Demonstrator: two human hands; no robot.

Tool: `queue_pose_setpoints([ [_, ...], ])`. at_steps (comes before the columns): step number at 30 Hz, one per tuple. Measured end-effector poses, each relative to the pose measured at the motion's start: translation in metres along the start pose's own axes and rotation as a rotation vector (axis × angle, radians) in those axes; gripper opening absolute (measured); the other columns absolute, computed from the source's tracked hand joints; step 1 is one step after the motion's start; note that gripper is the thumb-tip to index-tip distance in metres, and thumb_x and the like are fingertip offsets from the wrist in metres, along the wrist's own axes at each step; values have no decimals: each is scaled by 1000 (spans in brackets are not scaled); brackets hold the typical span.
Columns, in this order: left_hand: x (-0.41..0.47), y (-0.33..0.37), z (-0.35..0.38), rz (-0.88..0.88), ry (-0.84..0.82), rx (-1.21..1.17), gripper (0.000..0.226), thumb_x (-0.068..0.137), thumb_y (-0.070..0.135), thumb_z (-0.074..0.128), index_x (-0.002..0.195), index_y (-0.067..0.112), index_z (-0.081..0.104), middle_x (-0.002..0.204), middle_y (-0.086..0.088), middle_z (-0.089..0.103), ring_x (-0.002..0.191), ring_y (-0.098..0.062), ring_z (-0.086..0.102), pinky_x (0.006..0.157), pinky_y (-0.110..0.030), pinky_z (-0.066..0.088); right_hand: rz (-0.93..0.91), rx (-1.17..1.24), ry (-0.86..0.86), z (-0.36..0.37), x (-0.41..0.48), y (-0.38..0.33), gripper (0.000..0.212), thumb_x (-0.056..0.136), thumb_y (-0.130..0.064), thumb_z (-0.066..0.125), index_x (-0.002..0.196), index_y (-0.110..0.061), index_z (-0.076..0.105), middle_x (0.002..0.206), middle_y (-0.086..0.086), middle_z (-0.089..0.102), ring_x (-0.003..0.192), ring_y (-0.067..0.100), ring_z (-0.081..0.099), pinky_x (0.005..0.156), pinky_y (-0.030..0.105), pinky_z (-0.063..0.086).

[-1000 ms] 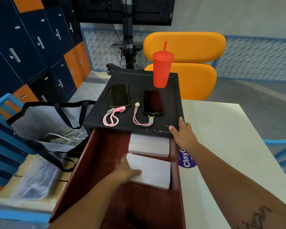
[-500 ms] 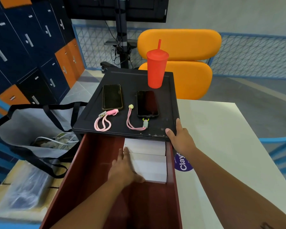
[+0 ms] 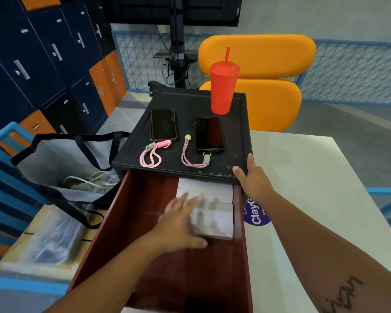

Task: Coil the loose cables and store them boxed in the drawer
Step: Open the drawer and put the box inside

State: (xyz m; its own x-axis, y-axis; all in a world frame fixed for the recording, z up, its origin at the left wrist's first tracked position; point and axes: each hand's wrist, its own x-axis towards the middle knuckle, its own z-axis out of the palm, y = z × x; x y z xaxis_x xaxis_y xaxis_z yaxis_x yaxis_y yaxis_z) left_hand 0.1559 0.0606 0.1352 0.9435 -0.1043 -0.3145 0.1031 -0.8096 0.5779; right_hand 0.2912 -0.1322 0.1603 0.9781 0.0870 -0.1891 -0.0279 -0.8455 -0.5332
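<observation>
The red-brown drawer (image 3: 131,222) stands pulled out under a black cabinet top (image 3: 233,132). Two white boxes lie in its far right corner: the rear box (image 3: 212,190) partly under the cabinet top, the front box (image 3: 219,222) against it. My left hand (image 3: 178,222), blurred by motion, lies flat with spread fingers over the front box's left part. My right hand (image 3: 253,179) rests on the cabinet top's front right corner, fingers straight. Loose white cables (image 3: 93,179) sit in a grey tote bag (image 3: 54,159) to the left.
On the cabinet top lie two phones (image 3: 163,124) (image 3: 209,133) with pink wrist straps (image 3: 150,154), and a red lidded cup (image 3: 222,89) with a straw. A pale table (image 3: 325,188) is on the right, an orange chair (image 3: 269,86) behind, lockers (image 3: 43,64) at the left.
My left hand slid the front white box back against the rear one, then moved flat over it. My right hand stayed on the cabinet corner.
</observation>
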Motion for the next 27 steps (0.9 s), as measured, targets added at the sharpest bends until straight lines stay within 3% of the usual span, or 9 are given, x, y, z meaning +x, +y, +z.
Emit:
queue_pose_setpoints([
  [3,-45,15,1,209,-193,58,93,68,49,76,144,39,24,152,13,20,139,-6,12,115,-34,18,10,31,-15,-2,0,0,69,95,-49,33,149,-23,-2,144,15,35,125,34,44,97,39,42],
  [6,-76,6,2,235,-436,32,69,71,39,77,133,37,47,136,16,46,123,3,38,105,-18,29,30,94,-22,-3,-2,-3,70,95,-47,37,149,-23,-1,148,13,32,127,35,43,98,38,41],
  [8,-87,-3,3,259,-485,56,56,72,31,74,125,31,57,126,13,57,113,1,49,98,-18,38,48,162,-22,-4,-2,-4,71,95,-45,41,149,-24,0,150,11,29,129,35,41,98,39,41],
  [13,-96,-12,12,283,-379,34,28,75,16,59,101,18,70,101,5,70,88,-1,63,76,-14,45,100,286,-34,-4,-4,-4,76,92,-43,50,149,-24,2,152,5,27,128,34,42,98,41,42],
  [18,-85,-7,9,288,-354,33,21,80,16,61,98,18,71,98,8,72,81,7,61,70,-9,42,116,310,-49,-6,-1,-4,77,91,-43,53,149,-26,4,151,5,30,125,35,46,99,44,44],
  [22,-68,-3,-4,257,-233,90,16,79,19,64,93,23,69,90,9,72,76,2,60,72,-21,48,128,295,-46,-4,-2,-4,77,91,-42,52,148,-27,2,153,5,26,126,35,44,99,44,43],
  [25,-52,2,-13,187,-120,236,36,80,27,68,115,29,65,114,11,64,100,-6,56,82,-21,44,122,331,-55,-3,-3,-5,78,91,-41,52,149,-26,1,152,5,27,127,35,43,100,43,41],
  [27,-41,5,-17,151,-66,330,64,78,33,70,136,35,43,138,13,45,126,-11,39,101,-28,38,119,342,-50,-3,-3,-5,78,91,-41,53,149,-26,2,152,5,28,127,34,43,101,42,42],
])
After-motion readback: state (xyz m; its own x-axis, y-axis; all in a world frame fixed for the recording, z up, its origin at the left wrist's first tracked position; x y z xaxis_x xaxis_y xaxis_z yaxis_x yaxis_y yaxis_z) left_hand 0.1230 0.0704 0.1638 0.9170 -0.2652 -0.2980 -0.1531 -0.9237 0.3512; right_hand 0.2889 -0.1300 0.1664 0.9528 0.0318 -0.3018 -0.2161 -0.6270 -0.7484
